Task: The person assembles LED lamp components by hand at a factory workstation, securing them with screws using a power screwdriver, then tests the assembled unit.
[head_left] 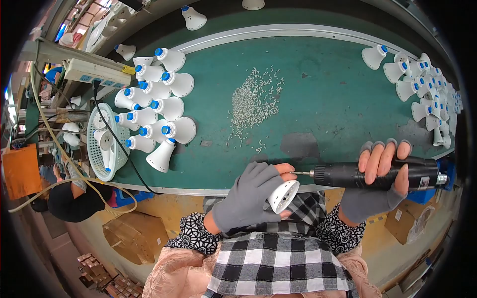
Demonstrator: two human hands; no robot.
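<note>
My left hand (251,196), in a grey fingerless glove, is closed around a white cone-shaped housing (284,196) whose wide face is turned to the right. Its thumb and forefinger come together at the tip of the driver bit; whether a screw is between them is too small to tell. My right hand (380,176), gloved the same way, grips a black electric screwdriver (343,174) lying level, its bit pointing left. A spread of small silvery screws (253,102) lies on the green bench top (328,99) beyond my hands.
White housings with blue caps (169,109) stand grouped at the left, and more (427,89) crowd the right end. A pale basket (112,149) holds white parts beside a power strip (97,73). Its black cable (119,144) crosses the left bench edge. Another person (74,198) is at far left.
</note>
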